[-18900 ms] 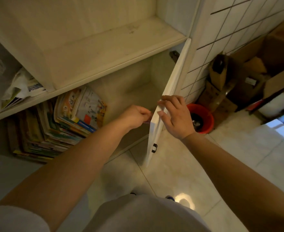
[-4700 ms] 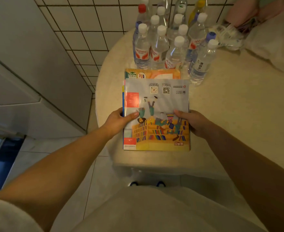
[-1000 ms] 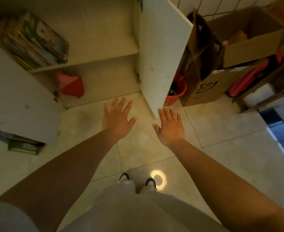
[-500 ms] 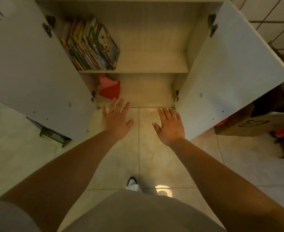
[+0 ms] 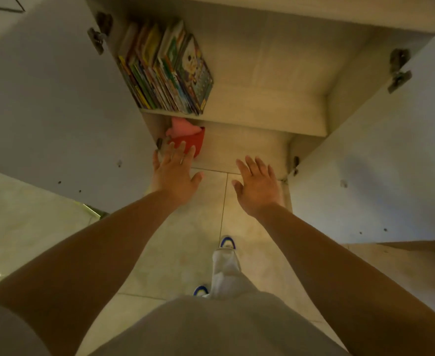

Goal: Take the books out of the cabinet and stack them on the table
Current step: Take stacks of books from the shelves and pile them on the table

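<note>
cabinet (image 5: 275,73), doors open: books (image 5: 165,70) leaned upright on left of shelf. red container (image 5: 189,143) below held pink item (image 5: 181,127). left hand (image 5: 176,176) and right hand (image 5: 258,187): each grip released, fingers spread, empty.

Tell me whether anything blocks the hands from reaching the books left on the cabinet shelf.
Nothing visible does. Both cabinet doors stand swung wide, the left hand and right hand are open and empty in front of the opening, and the books lean at the left end of the shelf with bare shelf beside them.

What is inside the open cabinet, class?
A row of books leans on the upper shelf; below sits a red container holding something pink. The left door hides anything further left.
</note>
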